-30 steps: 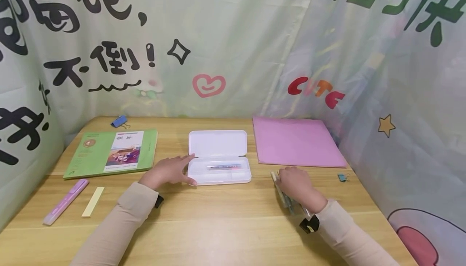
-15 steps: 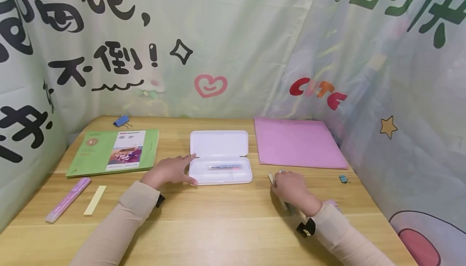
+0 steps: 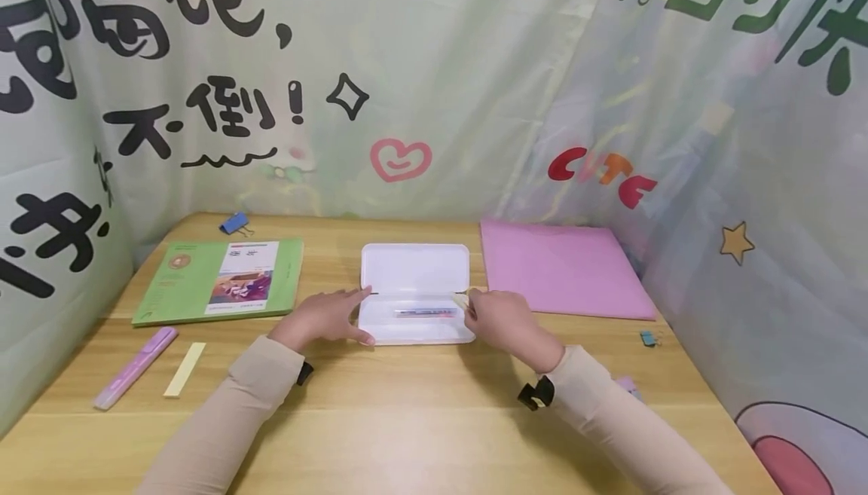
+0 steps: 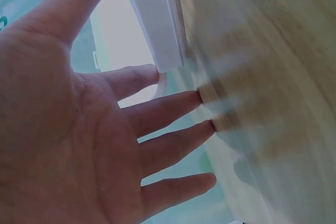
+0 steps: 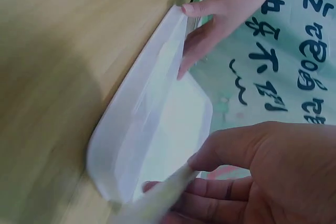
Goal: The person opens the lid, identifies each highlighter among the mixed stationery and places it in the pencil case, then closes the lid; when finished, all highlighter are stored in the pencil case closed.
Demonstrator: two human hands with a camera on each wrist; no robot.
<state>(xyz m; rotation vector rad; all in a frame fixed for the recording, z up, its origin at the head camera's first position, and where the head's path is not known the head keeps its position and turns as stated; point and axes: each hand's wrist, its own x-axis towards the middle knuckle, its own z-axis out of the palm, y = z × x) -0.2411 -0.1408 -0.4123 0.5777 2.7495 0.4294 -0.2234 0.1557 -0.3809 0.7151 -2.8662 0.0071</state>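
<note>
An open white pencil case (image 3: 415,269) lies mid-table, its lid folded back and a slim pen (image 3: 425,313) inside its tray. At its left end, my left hand (image 3: 322,320) spreads straight fingers, thumb by the near corner and a fingertip by the hinge. The left wrist view shows that palm (image 4: 79,140) holding nothing, one fingertip right at the case's edge. Over the right end of the tray, my right hand (image 3: 505,322) pinches a pale yellowish pen-like stick (image 5: 163,198), blurred in the right wrist view, between thumb and fingers.
A green book (image 3: 183,276) and a blue binder clip (image 3: 234,223) lie at left. Nearer are a purple capped stick (image 3: 136,368) and a cream strip (image 3: 184,371). Right are a pink folder (image 3: 566,269), a teal clip (image 3: 648,339) and a lavender item (image 3: 628,386) partly behind my sleeve.
My right hand has moved left and away from me, from the table right of the pencil case to its right end, carrying the pale stick. My left hand stays at the case.
</note>
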